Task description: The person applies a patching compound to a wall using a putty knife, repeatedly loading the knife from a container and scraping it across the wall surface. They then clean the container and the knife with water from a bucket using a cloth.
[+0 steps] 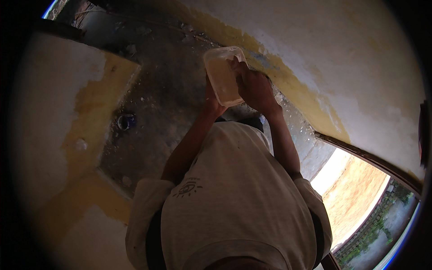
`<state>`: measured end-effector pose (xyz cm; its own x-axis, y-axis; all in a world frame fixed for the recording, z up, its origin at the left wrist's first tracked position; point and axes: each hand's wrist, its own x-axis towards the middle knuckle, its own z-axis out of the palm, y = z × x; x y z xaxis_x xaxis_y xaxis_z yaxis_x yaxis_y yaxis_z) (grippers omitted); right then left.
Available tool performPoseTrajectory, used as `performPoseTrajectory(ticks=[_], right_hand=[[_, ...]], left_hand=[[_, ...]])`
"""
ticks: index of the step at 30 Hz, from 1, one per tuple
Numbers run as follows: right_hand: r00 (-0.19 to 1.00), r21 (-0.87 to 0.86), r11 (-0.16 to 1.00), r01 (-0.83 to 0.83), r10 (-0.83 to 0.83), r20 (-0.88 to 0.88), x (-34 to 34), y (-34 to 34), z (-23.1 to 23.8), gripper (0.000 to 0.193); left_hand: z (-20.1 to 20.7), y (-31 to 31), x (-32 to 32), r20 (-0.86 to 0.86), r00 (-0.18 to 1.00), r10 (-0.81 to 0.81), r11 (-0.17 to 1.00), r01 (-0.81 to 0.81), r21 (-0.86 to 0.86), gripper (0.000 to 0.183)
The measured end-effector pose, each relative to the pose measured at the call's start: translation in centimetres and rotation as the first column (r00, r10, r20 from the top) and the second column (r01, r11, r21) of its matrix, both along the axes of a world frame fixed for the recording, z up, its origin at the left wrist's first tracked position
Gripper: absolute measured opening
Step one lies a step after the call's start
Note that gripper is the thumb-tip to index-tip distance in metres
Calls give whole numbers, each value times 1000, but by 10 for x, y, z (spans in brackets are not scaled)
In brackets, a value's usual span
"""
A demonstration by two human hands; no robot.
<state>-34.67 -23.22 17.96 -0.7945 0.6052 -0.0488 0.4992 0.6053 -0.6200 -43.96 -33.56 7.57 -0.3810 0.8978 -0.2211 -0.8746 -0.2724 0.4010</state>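
My left hand [214, 106] is closed on a translucent, rectangular plastic tub [221, 85] in front of my chest, holding it from its near left side and from below. Most of the left fingers are hidden behind the tub. Pale, cloudy stuff fills the tub's inside; whether it is liquid cannot be made out. Over the tub's right rim reaches my right hand [257, 92], its fingers bent together above the opening. The fingertips are dark against the tub, and anything small between them does not show.
Walls with peeling yellow and white paint stand at left [94, 101] and right [324, 67]. A blue and white round container [126, 121] sits on the speckled dark floor [155, 117]. At lower right a bright doorway [355, 193] opens outdoors.
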Motion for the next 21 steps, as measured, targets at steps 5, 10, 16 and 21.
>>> performPoseTrajectory(ticks=[5,10,16,21], right_hand=[[989,124,992,-36,53,-139,-8,-10,-1,24],[996,197,976,-91,90,14,-18,-19,21,27],[987,244,956,-161,156,40,-18,-17,10,36],[981,325,927,-188,162,105,-14,-14,2,40]], left_hand=[[5,7,0,22,999,27,1000,-27,2,67],[-3,6,2,84,994,69,997,-67,-27,66],[-2,7,-2,102,995,24,998,-17,-62,71],[2,3,2,90,995,39,996,-31,-88,70]])
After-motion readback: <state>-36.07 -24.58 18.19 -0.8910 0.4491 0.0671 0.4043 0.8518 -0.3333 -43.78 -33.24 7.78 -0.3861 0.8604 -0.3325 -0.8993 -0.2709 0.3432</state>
